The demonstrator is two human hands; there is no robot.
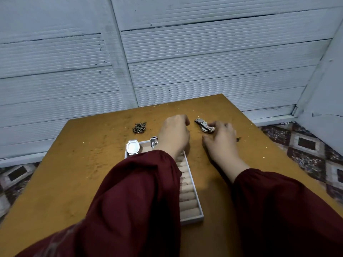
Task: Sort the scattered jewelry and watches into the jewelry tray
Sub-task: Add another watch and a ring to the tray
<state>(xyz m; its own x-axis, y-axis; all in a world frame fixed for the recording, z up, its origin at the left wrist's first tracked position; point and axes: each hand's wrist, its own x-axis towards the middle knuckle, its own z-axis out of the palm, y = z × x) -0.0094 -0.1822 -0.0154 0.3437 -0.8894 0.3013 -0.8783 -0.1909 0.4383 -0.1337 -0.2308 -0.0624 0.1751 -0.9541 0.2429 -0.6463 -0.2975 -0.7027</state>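
A white jewelry tray [193, 206] with beige ring rolls lies on the brown table, mostly hidden under my left sleeve. Two silver watches rest at its far end: a large one [132, 147] on the left corner and a small square one [154, 141] beside it. My left hand [174, 134] hovers past the tray's far end with its fingers curled down; what lies under them is hidden. My right hand [220, 140] reaches to a silver metal-band watch [204, 124] on the table, fingertips touching it.
A small pile of dark jewelry pieces [139, 127] lies on the table [89, 164] left of my left hand. A grey-white plank wall stands right behind the table. Patterned floor shows on both sides.
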